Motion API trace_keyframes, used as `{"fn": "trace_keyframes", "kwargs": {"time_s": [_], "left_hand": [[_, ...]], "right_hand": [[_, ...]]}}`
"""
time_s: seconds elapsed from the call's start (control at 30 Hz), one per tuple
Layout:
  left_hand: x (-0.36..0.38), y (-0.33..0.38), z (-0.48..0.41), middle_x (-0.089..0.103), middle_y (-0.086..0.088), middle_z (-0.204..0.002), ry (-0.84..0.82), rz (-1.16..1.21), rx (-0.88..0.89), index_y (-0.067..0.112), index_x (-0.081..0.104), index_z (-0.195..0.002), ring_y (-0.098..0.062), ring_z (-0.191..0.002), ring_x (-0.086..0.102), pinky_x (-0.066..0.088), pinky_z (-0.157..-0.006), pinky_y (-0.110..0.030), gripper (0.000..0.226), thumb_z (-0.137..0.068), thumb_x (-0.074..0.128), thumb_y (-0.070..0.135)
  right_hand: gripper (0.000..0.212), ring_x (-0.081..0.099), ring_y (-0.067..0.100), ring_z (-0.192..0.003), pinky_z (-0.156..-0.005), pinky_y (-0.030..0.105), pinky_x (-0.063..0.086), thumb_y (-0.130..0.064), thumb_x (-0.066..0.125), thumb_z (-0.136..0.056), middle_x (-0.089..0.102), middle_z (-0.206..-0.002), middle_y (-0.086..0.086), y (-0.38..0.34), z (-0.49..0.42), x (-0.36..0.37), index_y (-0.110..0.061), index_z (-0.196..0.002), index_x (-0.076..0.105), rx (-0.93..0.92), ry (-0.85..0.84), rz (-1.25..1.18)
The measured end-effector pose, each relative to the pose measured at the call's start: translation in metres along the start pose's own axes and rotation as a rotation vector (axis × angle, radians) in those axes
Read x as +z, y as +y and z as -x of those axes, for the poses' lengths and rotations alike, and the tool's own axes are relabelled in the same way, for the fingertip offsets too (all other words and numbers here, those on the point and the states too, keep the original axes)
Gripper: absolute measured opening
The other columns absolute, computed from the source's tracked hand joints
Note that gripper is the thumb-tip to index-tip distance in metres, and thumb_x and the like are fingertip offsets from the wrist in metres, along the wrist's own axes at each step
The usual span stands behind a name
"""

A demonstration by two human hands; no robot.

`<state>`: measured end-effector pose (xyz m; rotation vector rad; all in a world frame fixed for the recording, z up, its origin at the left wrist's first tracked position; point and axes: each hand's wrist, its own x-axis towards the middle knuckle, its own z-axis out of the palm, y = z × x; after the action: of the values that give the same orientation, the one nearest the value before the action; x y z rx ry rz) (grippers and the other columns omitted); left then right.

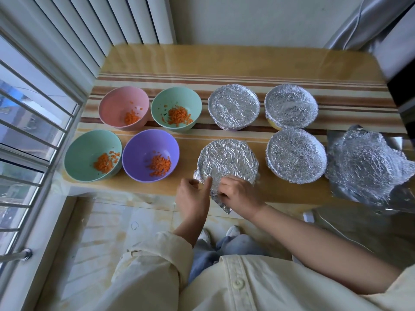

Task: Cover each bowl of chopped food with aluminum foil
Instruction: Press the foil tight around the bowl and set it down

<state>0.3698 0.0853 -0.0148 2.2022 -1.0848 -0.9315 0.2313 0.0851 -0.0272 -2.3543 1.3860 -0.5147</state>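
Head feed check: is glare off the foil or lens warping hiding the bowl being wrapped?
Head view: soft daylight from the window on the left, no hard shadows; the near foil cover sparkles without blowing out; the wide lens bends the table edges and window bars; the left hand and right hand hide its near rim.
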Motion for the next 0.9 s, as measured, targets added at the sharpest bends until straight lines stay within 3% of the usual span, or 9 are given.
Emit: {"fn": "trace_keyframes", "kwargs": {"time_s": [0.13, 0.27, 0.4, 0.47, 0.57, 0.67, 0.73, 0.8, 0.9], "left_hand": [[0.006, -0.001, 0.007, 0.06, 0.003, -0.064, -0.035, -0.037, -0.022, 0.014, 0.065, -0.071, -0.023, -0.068, 0.059, 0.034, -0.061, -0.028, 0.029, -0.085, 0.069, 0.039], [0.01, 0.003, -0.002, 0.062, -0.012, -0.057, -0.067, -0.014, -0.1, 0.005, 0.068, -0.064, -0.036, -0.066, 0.058, 0.036, -0.052, -0.028, 0.032, -0.082, 0.065, 0.031], [0.01, 0.001, -0.004, 0.064, -0.002, -0.059, -0.075, 0.013, -0.096, 0.01, 0.067, -0.067, -0.022, -0.067, 0.067, 0.046, -0.061, -0.03, 0.032, -0.081, 0.067, 0.039], [0.009, 0.002, 0.0, 0.052, -0.001, -0.054, -0.059, -0.01, -0.076, 0.013, 0.061, -0.063, -0.018, -0.062, 0.058, 0.037, -0.057, -0.029, 0.036, -0.081, 0.068, 0.043], [0.008, 0.005, 0.002, 0.049, -0.001, -0.053, -0.07, -0.044, -0.067, 0.016, 0.058, -0.059, -0.027, -0.059, 0.05, 0.03, -0.053, -0.029, 0.03, -0.083, 0.067, 0.031], [0.008, 0.007, -0.004, 0.026, -0.004, -0.051, -0.075, -0.077, -0.05, 0.017, 0.038, -0.047, -0.025, -0.059, 0.022, 0.021, -0.049, -0.031, 0.045, -0.082, 0.066, 0.022], [0.008, 0.008, -0.006, 0.025, -0.003, -0.05, -0.094, -0.09, -0.039, 0.017, 0.037, -0.048, -0.028, -0.06, 0.023, 0.02, -0.049, -0.032, 0.045, -0.083, 0.065, 0.024], [0.008, 0.008, -0.002, 0.035, 0.001, -0.048, -0.108, -0.085, -0.038, 0.018, 0.045, -0.052, -0.031, -0.057, 0.039, 0.025, -0.052, -0.03, 0.041, -0.084, 0.066, 0.034], [0.008, 0.006, 0.004, 0.031, 0.001, -0.045, -0.108, -0.071, -0.035, 0.017, 0.041, -0.049, -0.02, -0.048, 0.03, 0.021, -0.047, -0.031, 0.048, -0.084, 0.065, 0.041]], "right_hand": [[0.025, 0.052, 0.025, -0.061, -0.046, 0.028, 0.042, 0.005, 0.077, -0.059, 0.049, -0.065, 0.004, 0.0, -0.002, -0.001, -0.009, -0.059, 0.055, -0.029, -0.01, -0.016], [0.027, 0.052, 0.023, -0.06, -0.051, 0.021, 0.031, 0.005, 0.078, -0.059, 0.05, -0.064, 0.002, -0.002, -0.004, -0.002, -0.01, -0.059, 0.055, -0.024, -0.014, -0.017], [0.024, 0.053, 0.023, -0.061, -0.052, 0.022, 0.029, 0.004, 0.075, -0.061, 0.05, -0.064, 0.003, 0.0, -0.005, -0.003, -0.009, -0.059, 0.056, -0.017, -0.004, -0.018], [0.021, 0.053, 0.024, -0.061, -0.052, 0.022, 0.029, 0.003, 0.072, -0.062, 0.05, -0.064, 0.003, 0.0, -0.004, -0.004, -0.009, -0.06, 0.055, -0.016, 0.001, -0.023], [0.025, 0.052, 0.023, -0.06, -0.054, 0.02, 0.026, 0.006, 0.075, -0.059, 0.05, -0.064, 0.003, -0.001, -0.003, -0.004, -0.009, -0.059, 0.055, -0.019, -0.004, -0.023], [0.028, 0.052, 0.022, -0.06, -0.054, 0.019, 0.027, 0.008, 0.076, -0.058, 0.05, -0.064, 0.002, 0.0, -0.004, -0.003, -0.009, -0.059, 0.055, -0.003, -0.003, -0.039], [0.027, 0.052, 0.022, -0.061, -0.053, 0.02, 0.028, 0.008, 0.075, -0.058, 0.05, -0.064, 0.002, 0.001, -0.005, -0.002, -0.01, -0.06, 0.055, 0.005, 0.002, -0.05], [0.025, 0.052, 0.023, -0.061, -0.051, 0.021, 0.031, 0.008, 0.074, -0.06, 0.051, -0.064, 0.003, 0.001, -0.005, -0.002, -0.009, -0.06, 0.055, 0.005, 0.005, -0.068], [0.023, 0.052, 0.024, -0.061, -0.048, 0.025, 0.035, 0.008, 0.072, -0.061, 0.05, -0.064, 0.004, 0.002, -0.004, -0.001, -0.007, -0.06, 0.055, 0.004, 0.009, -0.074]]}}
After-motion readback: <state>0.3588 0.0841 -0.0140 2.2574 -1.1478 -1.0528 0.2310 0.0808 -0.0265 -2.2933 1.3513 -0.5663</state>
